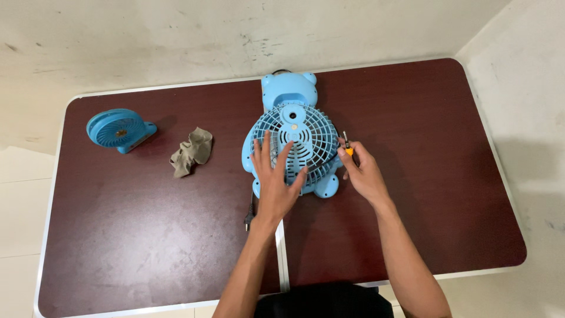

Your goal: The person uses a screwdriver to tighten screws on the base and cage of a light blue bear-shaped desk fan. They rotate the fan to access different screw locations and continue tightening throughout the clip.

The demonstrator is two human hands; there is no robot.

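A light blue bear-shaped fan (294, 129) lies face up at the middle of the dark red table (424, 176), its round grille toward me. My left hand (275, 176) rests flat on the grille with fingers spread. My right hand (362, 171) sits at the fan's right edge and grips a small screwdriver (347, 145) with an orange handle, its metal tip pointing up beside the grille. The fan's black cord and plug (249, 219) trail out below the fan, partly hidden under my left wrist.
A smaller round blue fan (118, 129) stands at the far left of the table. A crumpled beige cloth (192, 152) lies between it and the bear fan. The table has a white rim and a centre seam (282, 253); pale floor and wall surround it.
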